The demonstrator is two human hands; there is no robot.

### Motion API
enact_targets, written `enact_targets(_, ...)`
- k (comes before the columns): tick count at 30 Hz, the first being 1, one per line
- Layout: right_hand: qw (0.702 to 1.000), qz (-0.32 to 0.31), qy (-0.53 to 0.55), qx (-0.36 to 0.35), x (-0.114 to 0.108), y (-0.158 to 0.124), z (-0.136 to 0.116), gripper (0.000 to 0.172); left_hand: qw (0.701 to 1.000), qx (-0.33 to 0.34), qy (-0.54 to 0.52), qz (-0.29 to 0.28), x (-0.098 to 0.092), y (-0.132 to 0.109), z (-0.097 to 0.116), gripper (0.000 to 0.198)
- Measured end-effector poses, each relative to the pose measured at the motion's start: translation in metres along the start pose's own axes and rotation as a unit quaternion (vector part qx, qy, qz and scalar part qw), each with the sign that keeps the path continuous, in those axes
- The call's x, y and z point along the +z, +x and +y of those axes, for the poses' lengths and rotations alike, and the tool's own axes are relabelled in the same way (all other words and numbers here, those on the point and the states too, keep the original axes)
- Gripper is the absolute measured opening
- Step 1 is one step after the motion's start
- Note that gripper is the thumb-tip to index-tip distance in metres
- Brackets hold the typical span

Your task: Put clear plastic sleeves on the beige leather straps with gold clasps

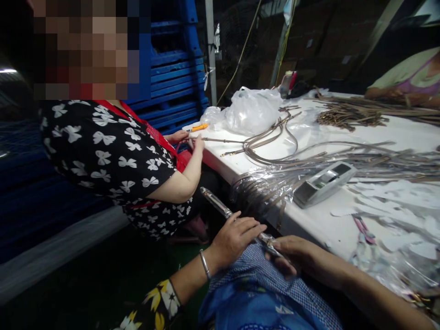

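Observation:
A long narrow strap in clear shiny plastic slants across my lap, just off the table's front edge. My left hand is closed over its middle, fingers wrapped across it from above. Toward the near end, my right hand grips the same wrapped strap between thumb and fingers. What lies inside the plastic is hard to make out. On the table beside my hands, several brown straps with metal ends lie partly under clear plastic.
A grey tape dispenser and pink-handled snips lie on the white table, near white paper scraps. At left a co-worker handles a strap by a yellow cutter. Another person sits far right. Blue pallets stand behind.

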State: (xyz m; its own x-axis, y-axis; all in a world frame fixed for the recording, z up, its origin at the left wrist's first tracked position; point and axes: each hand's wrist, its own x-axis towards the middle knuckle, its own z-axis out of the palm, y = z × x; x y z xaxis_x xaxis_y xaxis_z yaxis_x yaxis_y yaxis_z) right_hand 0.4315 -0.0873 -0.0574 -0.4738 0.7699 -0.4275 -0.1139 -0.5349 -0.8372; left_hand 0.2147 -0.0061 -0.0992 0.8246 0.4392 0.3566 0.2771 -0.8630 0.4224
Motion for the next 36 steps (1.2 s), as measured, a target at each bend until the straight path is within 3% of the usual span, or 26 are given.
enact_targets(3,0.996,-0.012,0.073,-0.039,0.01,-0.008,-0.007,0.037,0.988,-0.052,-0.106,0.1,0.013,0.004,-0.004,0.04)
enact_targets(6,0.987,0.021,0.125,-0.102,0.016,-0.012,-0.012,0.036,0.951,-0.121,-0.236,0.16,0.02,0.014,-0.001,0.034)
enact_targets(11,0.956,0.113,0.183,-0.201,0.02,-0.015,-0.017,0.034,0.888,-0.189,-0.373,0.193,0.03,0.033,0.016,0.039)
enact_targets(15,0.926,0.185,0.155,-0.289,0.015,-0.016,-0.023,0.035,0.871,-0.219,-0.405,0.171,0.04,0.039,0.029,0.045)
enact_targets(18,0.908,0.241,0.058,-0.337,0.006,-0.012,-0.024,0.038,0.858,-0.234,-0.437,0.134,0.04,0.039,0.041,0.044)
enact_targets(20,0.887,0.275,-0.071,-0.364,-0.004,-0.007,-0.019,0.039,0.84,-0.254,-0.468,0.107,0.032,0.038,0.05,0.041)
enact_targets(23,0.808,0.302,-0.312,-0.398,-0.017,0.003,-0.006,0.031,0.806,-0.288,-0.511,0.082,0.014,0.039,0.06,0.039)
enact_targets(26,0.735,0.266,-0.468,-0.413,-0.021,0.007,0.005,0.037,0.782,-0.314,-0.534,0.064,-0.002,0.042,0.062,0.041)
enact_targets(29,0.712,0.222,-0.53,-0.403,-0.015,0.004,0.008,0.045,0.761,-0.335,-0.554,0.045,-0.008,0.045,0.058,0.038)
enact_targets(32,0.695,0.192,-0.562,-0.404,-0.011,0.0,0.007,0.042,0.748,-0.348,-0.565,0.022,-0.009,0.046,0.055,0.033)
enact_targets(36,0.683,0.215,-0.555,-0.422,-0.018,0.0,0.01,0.029,0.728,-0.343,-0.593,-0.028,-0.014,0.049,0.055,0.033)
